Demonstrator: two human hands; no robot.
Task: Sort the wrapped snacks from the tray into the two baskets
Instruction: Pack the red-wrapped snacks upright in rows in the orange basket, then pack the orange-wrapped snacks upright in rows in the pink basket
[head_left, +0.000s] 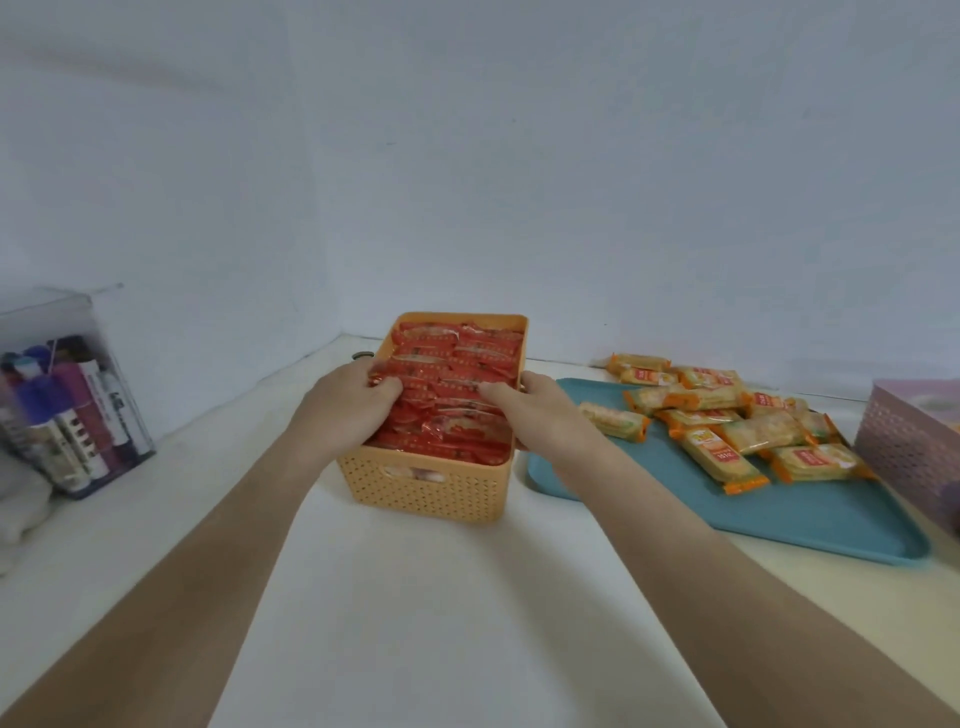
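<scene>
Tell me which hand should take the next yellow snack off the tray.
Right, probably. The right hand is on the orange basket's tray side, nearest the yellow snacks; the left hand is on its far side.

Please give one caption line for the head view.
Left hand grips, right hand presses red snacks in orange basket; yellow snacks lie on tray.

We have two long, slender forearms, bare along all that shows, each narrowing to the wrist. Our left hand (353, 400) and right hand (535, 410), at either side of the basket (431, 483), are bare too.
</scene>
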